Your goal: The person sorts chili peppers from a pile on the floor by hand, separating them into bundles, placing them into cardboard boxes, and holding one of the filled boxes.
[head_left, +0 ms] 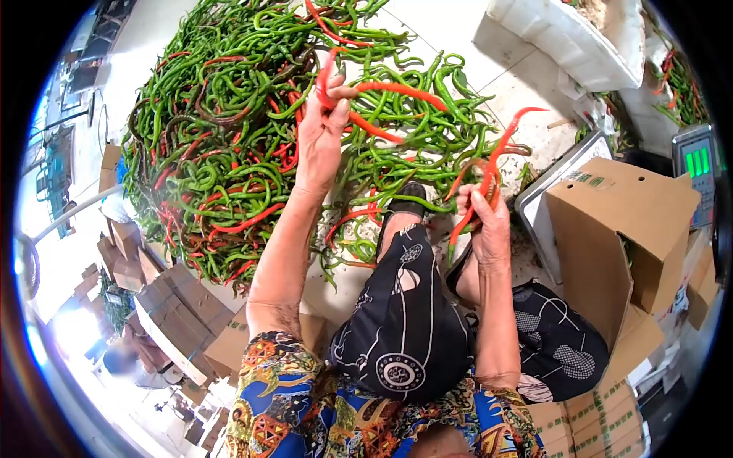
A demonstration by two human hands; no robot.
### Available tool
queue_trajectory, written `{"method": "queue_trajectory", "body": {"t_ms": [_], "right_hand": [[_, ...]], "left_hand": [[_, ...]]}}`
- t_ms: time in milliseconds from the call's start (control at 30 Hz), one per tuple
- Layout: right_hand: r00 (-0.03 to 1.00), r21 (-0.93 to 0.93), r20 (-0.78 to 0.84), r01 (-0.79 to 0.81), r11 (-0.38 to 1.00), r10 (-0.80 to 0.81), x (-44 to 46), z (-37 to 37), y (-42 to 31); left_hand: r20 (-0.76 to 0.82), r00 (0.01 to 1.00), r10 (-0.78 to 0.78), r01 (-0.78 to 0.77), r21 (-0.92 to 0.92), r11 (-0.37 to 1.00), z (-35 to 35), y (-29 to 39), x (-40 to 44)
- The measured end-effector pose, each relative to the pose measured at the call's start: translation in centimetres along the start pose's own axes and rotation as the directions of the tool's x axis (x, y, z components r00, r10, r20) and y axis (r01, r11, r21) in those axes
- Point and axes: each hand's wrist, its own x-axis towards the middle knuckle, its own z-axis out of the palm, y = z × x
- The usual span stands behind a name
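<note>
My left hand (324,126) is closed around a few long red chili peppers (382,131), which stick out above and to the right of the fingers. It is raised over a big heap of mostly green chili peppers (221,145) on the floor. Lower and to the right, my right hand (486,221) grips several more red chili peppers (496,164), their curved tips pointing up and one end hanging below the fingers. Between the hands, loose green chili peppers (405,164) lie spread in front of my shoe (407,200).
At right, an open cardboard box (603,252) stands by a platform scale (542,202) with a lit display (696,162). A white foam box (573,46) is at the upper right. Cardboard cartons (179,313) stand at lower left, near another person (126,359).
</note>
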Motion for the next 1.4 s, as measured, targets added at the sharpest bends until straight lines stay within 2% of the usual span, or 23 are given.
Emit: {"method": "queue_trajectory", "body": {"t_ms": [33,67,100,233,333,400,567,633,667,767,833,867,900,967,1000,1033,1067,1100,1167,1233,1300,1333,1400], "right_hand": [[1.0,-0.042,0.006,0.016,0.999,-0.016,0.0,-0.3,-0.4],[1.0,-0.063,0.012,0.029,0.998,-0.029,0.0,-0.6,-0.6],[0.999,-0.084,0.018,0.043,0.996,-0.042,0.0,-0.8,-0.8],[0.99,-0.07,-0.033,0.136,0.988,-0.139,-0.5,0.2,-2.6],[0.987,-0.13,-0.038,0.147,0.981,-0.153,-0.6,0.1,-3.5],[0.993,-0.175,-0.016,0.116,0.978,-0.121,-0.7,0.2,-3.9],[0.978,-0.205,0.167,-0.087,0.975,0.123,0.0,-0.7,-2.8],[0.961,-0.124,0.2,-0.166,0.978,0.189,-0.2,-0.4,-1.6],[0.937,-0.096,0.281,-0.188,0.977,0.208,-0.1,-0.6,-1.1],[0.946,-0.06,0.25,-0.197,0.979,0.206,-0.5,1.2,-0.4],[0.942,-0.178,0.198,-0.237,0.955,0.271,-0.1,0.9,0.4],[0.954,-0.136,0.181,-0.218,0.966,0.241,0.0,0.5,1.0],[0.964,-0.094,0.161,-0.197,0.976,0.21,0.1,0.0,1.6],[0.967,-0.086,0.122,-0.214,0.973,0.223,0.2,-0.4,1.5],[0.957,-0.045,0.112,-0.264,0.963,0.268,0.4,-1.6,1.7],[0.945,-0.004,0.101,-0.313,0.95,0.312,0.5,-2.6,2.0],[0.97,0.067,0.072,-0.238,0.969,0.233,0.3,-2.5,1.9],[0.978,0.08,0.021,-0.21,0.974,0.209,0.2,-2.5,1.7],[0.986,0.084,0.014,-0.165,0.983,0.165,0.5,-3.2,1.3],[0.986,0.088,0.025,-0.167,0.982,0.165,0.7,-4.3,1.9],[0.98,0.128,0.017,-0.2,0.971,0.199,0.6,-4.0,2.5],[0.975,0.167,0.028,-0.224,0.96,0.222,0.4,-3.2,2.4],[0.961,0.225,0.06,-0.276,0.935,0.269,0.7,-3.1,3.2]], "left_hand": [[0.048,0.987,-0.151,0.157,-0.203,0.967,-0.1,0.4,-0.3],[0.146,0.972,-0.183,0.231,-0.461,0.857,0.0,0.3,-0.4],[0.169,0.952,-0.255,0.305,-0.571,0.762,0.3,0.7,-0.6],[0.296,0.917,-0.266,0.396,-0.745,0.536,1.8,-1.1,-1.7],[0.387,0.849,-0.36,0.522,-0.725,0.45,3.0,-1.9,-2.8],[0.417,0.82,-0.391,0.57,-0.654,0.498,4.0,-2.7,-3.7],[0.534,0.755,-0.381,0.655,-0.588,0.474,6.9,-2.2,-5.3],[0.6,0.714,-0.361,0.7,-0.601,0.386,8.0,-1.3,-6.0],[0.601,0.695,-0.394,0.718,-0.553,0.423,8.5,-1.7,-6.3],[0.599,0.645,-0.474,0.761,-0.447,0.471,10.0,-3.3,-7.3],[0.569,0.659,-0.491,0.742,-0.389,0.546,10.7,-4.6,-8.2],[0.455,0.739,-0.497,0.66,-0.339,0.671,11.1,-3.3,-8.3],[0.476,0.683,-0.555,0.706,-0.233,0.669,10.6,-2.9,-8.5],[0.516,0.678,-0.523,0.702,-0.243,0.67,10.3,-3.7,-8.7],[0.502,0.733,-0.459,0.624,-0.228,0.747,9.8,-4.3,-8.5],[0.494,0.81,-0.314,0.421,-0.117,0.9,8.7,-6.1,-7.9],[0.363,0.878,-0.311,0.286,0.121,0.95,7.0,-7.1,-7.1],[0.237,0.935,-0.264,0.165,0.37,0.914,4.9,-8.1,-6.3],[-0.117,0.992,-0.037,0.106,0.661,0.743,-0.2,-10.9,-4.5],[-0.298,0.951,0.081,0.168,0.72,0.674,-5.3,-13.5,-2.3],[-0.306,0.932,0.194,0.192,0.871,0.451,-8.0,-15.4,-1.1],[-0.293,0.951,0.095,0.235,0.891,0.389,-8.5,-15.3,-0.6],[-0.289,0.956,0.042,0.263,0.915,0.306,-8.2,-15.7,0.3]]}}
